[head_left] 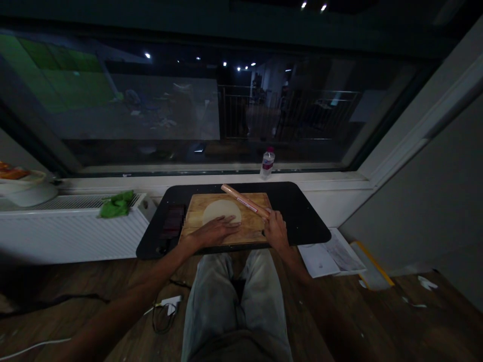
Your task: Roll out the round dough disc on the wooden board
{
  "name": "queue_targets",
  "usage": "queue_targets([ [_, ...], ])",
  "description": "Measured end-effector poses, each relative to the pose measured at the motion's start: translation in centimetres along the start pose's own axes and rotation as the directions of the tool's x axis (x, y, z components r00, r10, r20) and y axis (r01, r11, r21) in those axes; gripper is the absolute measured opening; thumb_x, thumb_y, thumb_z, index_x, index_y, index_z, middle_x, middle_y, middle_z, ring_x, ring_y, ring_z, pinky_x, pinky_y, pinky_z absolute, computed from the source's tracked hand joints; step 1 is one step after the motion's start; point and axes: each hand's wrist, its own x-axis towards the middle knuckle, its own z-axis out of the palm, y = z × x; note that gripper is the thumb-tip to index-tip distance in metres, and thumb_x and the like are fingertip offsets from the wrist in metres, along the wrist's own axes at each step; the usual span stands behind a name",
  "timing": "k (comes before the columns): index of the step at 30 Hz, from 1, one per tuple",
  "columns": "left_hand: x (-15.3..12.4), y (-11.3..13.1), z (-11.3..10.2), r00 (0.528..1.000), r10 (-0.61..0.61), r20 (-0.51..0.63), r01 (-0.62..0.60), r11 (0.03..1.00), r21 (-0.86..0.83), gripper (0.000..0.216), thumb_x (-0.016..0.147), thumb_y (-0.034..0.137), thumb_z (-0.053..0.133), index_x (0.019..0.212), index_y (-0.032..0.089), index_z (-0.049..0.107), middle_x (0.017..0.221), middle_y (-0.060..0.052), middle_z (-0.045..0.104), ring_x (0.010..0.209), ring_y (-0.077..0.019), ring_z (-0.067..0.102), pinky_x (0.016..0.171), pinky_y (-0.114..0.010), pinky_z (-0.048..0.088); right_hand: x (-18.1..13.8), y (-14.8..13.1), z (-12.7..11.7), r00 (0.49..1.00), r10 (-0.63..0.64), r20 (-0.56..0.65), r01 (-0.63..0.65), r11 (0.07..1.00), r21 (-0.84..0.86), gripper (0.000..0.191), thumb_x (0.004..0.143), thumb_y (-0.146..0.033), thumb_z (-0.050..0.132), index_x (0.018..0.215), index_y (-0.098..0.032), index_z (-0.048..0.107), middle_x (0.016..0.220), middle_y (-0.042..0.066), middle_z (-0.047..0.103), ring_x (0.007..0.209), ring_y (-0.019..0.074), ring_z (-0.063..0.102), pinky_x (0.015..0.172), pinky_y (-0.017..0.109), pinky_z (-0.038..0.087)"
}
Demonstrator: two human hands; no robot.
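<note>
A pale round sheet of dough [220, 208] lies on a wooden board [252, 229] on a small black table [302, 216]. My left hand [216, 230] rests flat on the dough's near edge, fingers stretched out. My right hand [275, 230] is closed around the near end of a light wooden rolling pin [244, 199], which slants up and to the left across the board's far right corner, beside the dough.
A small water bottle [267, 162] stands on the window sill behind the table. A dark object [172, 221] lies on the table left of the board. A green cloth [116, 204] sits on the white radiator. Papers [328, 256] and cables [166, 309] lie on the wooden floor.
</note>
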Motion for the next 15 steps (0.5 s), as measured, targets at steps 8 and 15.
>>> queue_targets([
  [8, -1.7, -1.7, -0.6, 0.865, -0.259, -0.429, 0.245, 0.965, -0.089, 0.044, 0.111, 0.027, 0.052, 0.15, 0.025, 0.071, 0.156, -0.011, 0.071, 0.15, -0.0292, 0.06, 0.131, -0.052, 0.046, 3.2, -2.5, 1.4, 0.971, -0.139, 0.193, 0.145, 0.989, -0.016, 0.04, 0.114, -0.024, 0.049, 0.152, -0.02, 0.061, 0.144, 0.016, 0.069, 0.14, 0.0311, 0.061, 0.123, 0.046, 0.046],
  [15, -1.6, -7.0, -0.8, 0.747, -0.546, -0.379, 0.584, 0.812, -0.017, 0.037, 0.114, 0.031, 0.043, 0.134, 0.022, 0.073, 0.145, -0.014, 0.072, 0.145, -0.0314, 0.057, 0.125, -0.055, 0.049, 6.1, -3.2, 2.3, 0.859, -0.432, 0.275, 0.408, 0.902, 0.144, 0.028, 0.114, -0.026, 0.054, 0.138, -0.02, 0.066, 0.137, 0.014, 0.067, 0.131, 0.0278, 0.063, 0.12, 0.044, 0.049],
])
